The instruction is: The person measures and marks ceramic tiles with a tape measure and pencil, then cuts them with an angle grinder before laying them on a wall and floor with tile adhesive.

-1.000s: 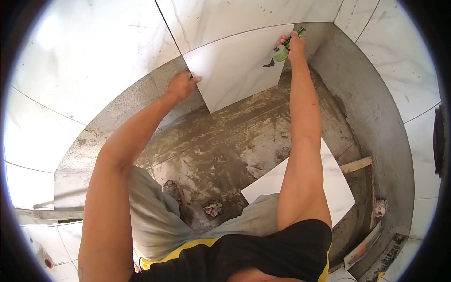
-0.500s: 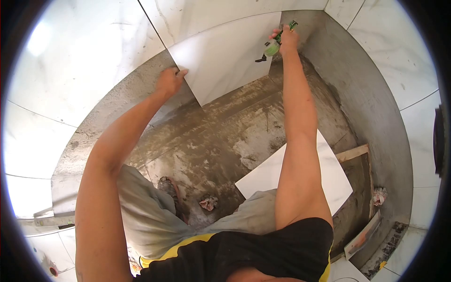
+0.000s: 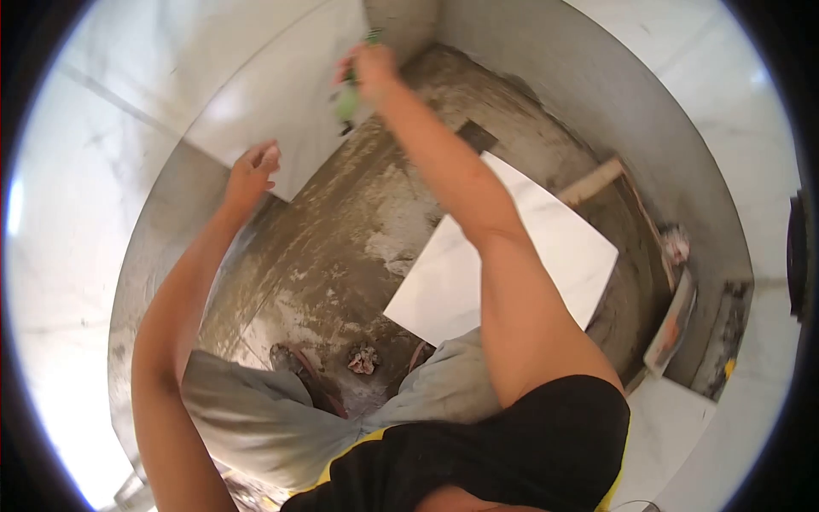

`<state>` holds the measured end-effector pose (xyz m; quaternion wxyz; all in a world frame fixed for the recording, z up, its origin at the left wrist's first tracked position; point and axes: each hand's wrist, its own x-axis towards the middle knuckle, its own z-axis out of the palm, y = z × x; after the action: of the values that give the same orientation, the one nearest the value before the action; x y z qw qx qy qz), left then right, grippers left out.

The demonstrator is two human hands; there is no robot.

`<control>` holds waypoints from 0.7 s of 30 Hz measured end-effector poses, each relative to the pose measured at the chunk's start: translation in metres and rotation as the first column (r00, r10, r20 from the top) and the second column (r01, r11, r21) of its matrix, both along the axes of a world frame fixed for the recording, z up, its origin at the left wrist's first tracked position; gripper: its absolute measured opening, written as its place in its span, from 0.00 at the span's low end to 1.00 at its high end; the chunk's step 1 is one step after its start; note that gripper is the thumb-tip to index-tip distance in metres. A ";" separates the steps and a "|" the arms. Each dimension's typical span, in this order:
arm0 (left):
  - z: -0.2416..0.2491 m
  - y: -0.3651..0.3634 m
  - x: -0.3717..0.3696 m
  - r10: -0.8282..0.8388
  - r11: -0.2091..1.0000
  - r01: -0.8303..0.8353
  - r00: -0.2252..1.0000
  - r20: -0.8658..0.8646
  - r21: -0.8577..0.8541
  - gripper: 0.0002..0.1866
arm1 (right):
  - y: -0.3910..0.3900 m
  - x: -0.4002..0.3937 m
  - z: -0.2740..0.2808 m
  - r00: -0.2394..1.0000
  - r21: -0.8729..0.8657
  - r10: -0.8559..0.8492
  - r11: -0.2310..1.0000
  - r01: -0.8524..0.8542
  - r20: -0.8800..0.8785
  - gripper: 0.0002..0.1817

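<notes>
A white marbled wall tile (image 3: 294,102) stands against the wall in front of me. At its lower left edge, my left hand (image 3: 254,173) has its fingers apart and grips nothing. My right hand (image 3: 372,70) is closed around a green and black hand tool (image 3: 345,104), in front of the tile's right part. Motion blurs the tool, and its exact kind does not show. Below my right forearm lies a second white tile (image 3: 439,277), partly covered by the arm.
Bare grey wall (image 3: 589,94) runs along the right. A wooden strip (image 3: 590,182) borders a mortar-covered patch on the floor, with a flat trowel-like tool (image 3: 671,322) beside it. Crumpled scraps (image 3: 363,359) lie between my feet. The floor (image 3: 290,294) is stained and dusty.
The view has swung to the right, shifting the scene leftward. My left hand has opened away from the tile's edge. My right hand still holds the green tool.
</notes>
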<state>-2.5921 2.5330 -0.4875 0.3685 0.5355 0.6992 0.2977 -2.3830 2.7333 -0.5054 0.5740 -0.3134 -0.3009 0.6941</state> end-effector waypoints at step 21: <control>-0.006 -0.190 -0.255 0.081 0.455 0.086 0.987 0.138 -0.886 0.11 | 0.019 0.180 -0.080 0.893 -0.480 -0.405 0.755 0.447 0.195 0.10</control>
<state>-2.8472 2.3431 -0.4932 0.6490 0.2396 0.7187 -0.0699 -2.2033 2.7521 -0.5852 0.6000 -0.5418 -0.0479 0.5867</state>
